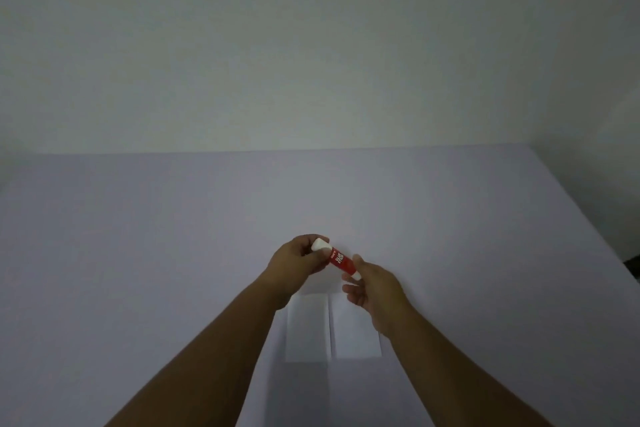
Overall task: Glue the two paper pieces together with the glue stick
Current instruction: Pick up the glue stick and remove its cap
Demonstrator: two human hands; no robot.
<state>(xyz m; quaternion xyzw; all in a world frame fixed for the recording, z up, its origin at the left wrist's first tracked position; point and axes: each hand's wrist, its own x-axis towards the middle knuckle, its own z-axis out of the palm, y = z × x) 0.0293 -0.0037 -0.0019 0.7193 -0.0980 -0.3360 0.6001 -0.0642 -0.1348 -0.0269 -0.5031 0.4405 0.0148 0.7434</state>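
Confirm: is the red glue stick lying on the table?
No, both hands, left hand and right hand, hold the red glue stick above the white paper pieces.

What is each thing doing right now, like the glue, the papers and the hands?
glue stick: capped, tilted, held above the table by both hands.
left hand: closed on the white cap end.
right hand: fingers pinching the bottom end.
left paper: flat on the table.
right paper: flat, beside the left paper.
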